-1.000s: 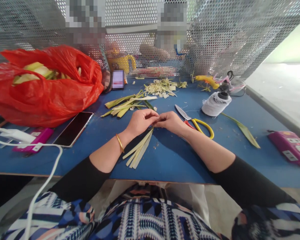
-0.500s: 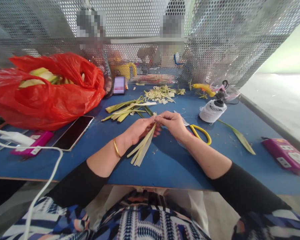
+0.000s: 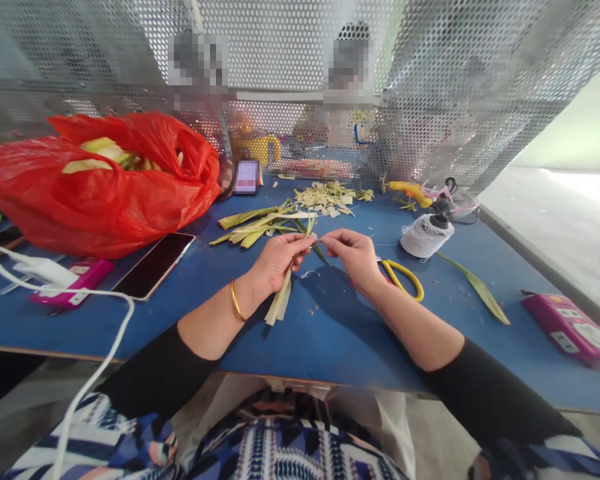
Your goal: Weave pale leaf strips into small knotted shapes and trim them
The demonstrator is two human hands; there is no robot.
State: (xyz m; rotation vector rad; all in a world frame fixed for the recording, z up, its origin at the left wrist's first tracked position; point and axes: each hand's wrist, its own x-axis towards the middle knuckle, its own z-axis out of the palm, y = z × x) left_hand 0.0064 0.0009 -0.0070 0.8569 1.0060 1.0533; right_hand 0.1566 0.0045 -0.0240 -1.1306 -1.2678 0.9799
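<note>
My left hand (image 3: 286, 257) is closed round a small bundle of pale green husk strips (image 3: 279, 303). The strips hang down below the fist, and their narrow tips stick up past my thumb. Just to its right, my right hand (image 3: 353, 257) pinches thumb and forefinger together close to the bundle's top; what lies between those fingertips is too small to make out. Beside my right wrist lie yellow-handled scissors (image 3: 404, 280), partly hidden by the hand. A cone of white thread (image 3: 427, 237) stands farther right. A short white thread piece (image 3: 310, 274) rests on the blue table (image 3: 330, 347).
Longer husk leaves (image 3: 255, 225) and a heap of trimmings (image 3: 325, 196) lie behind my hands. A red plastic bag (image 3: 130, 213) of husks, a phone (image 3: 155, 267) and a white cable (image 3: 123, 333) are left. A single leaf (image 3: 480, 293) and a magenta box (image 3: 573, 323) lie right.
My hands have moved slightly apart, the right one rightward off the bundle. The strips hang closer together, and their tips now show above my left thumb. The view has shifted a little.
</note>
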